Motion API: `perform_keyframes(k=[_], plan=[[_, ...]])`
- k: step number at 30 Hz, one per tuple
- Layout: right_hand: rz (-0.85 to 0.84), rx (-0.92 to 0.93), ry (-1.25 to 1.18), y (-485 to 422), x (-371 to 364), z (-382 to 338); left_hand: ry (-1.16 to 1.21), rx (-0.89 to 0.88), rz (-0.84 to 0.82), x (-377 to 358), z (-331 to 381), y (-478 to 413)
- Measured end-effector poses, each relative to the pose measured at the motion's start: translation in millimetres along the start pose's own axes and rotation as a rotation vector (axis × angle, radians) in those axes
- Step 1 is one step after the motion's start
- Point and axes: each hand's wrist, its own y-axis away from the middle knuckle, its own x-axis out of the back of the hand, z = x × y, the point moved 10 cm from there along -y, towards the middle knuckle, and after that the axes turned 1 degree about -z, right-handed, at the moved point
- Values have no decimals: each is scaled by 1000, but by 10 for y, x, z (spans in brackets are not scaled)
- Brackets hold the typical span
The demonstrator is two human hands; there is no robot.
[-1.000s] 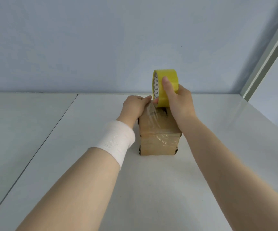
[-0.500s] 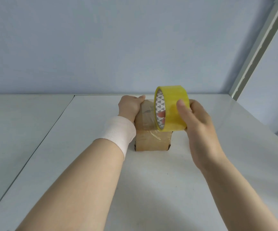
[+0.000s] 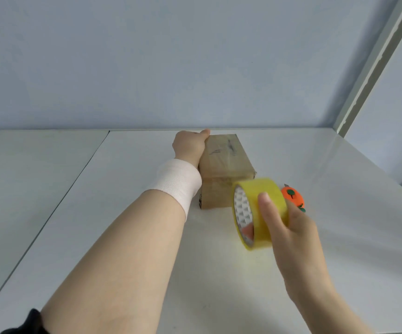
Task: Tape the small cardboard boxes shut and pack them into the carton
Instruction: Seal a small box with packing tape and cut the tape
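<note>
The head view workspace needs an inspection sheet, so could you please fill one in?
Surface: white table, smooth and glossy.
Job's things: small brown cardboard box, glossy clear tape over its top; yellow tape roll; carton not in view.
Clutter: small round orange cutter right of the box, behind the roll.
Grippers: left hand grips the box's far left corner; right hand holds the roll near the box's front.
Cables: nothing seen.
Surroundings: pale blue wall; white frame at right.
</note>
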Motion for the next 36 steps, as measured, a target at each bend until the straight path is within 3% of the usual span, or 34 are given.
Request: perform_keyframes(k=[4, 8, 10, 12, 15, 28, 30, 32, 34, 36], plan=[[-28, -81, 92, -4, -2, 175, -63, -46, 6, 4, 48, 30], [-37, -115, 68, -91, -15, 188, -367, -467, 102, 94, 547, 315], [-41, -115, 61, -124, -20, 186, -440, -673, -92, -128, 790, 627], [-49, -106, 73, -169, -38, 184, -673, -730, -378, -494, 707, 899], [-89, -98, 72, -256, -122, 184, -1026, -730, -491, -651, 436, 933], [-161, -165, 63, -536, -248, 202, -780, -731, -428, -639, 621, 518], [-171, -180, 37, -521, -272, 174, -692, -822, -292, -500, 730, 636], [-179, -190, 8, -508, -285, 165, -483, -901, 30, -135, 825, 833], [-194, -191, 11, -493, -282, 178, -217, -757, 229, 207, 663, 1002], [-217, -179, 19, -488, -274, 180, -133, -500, 163, 200, 362, 1004]])
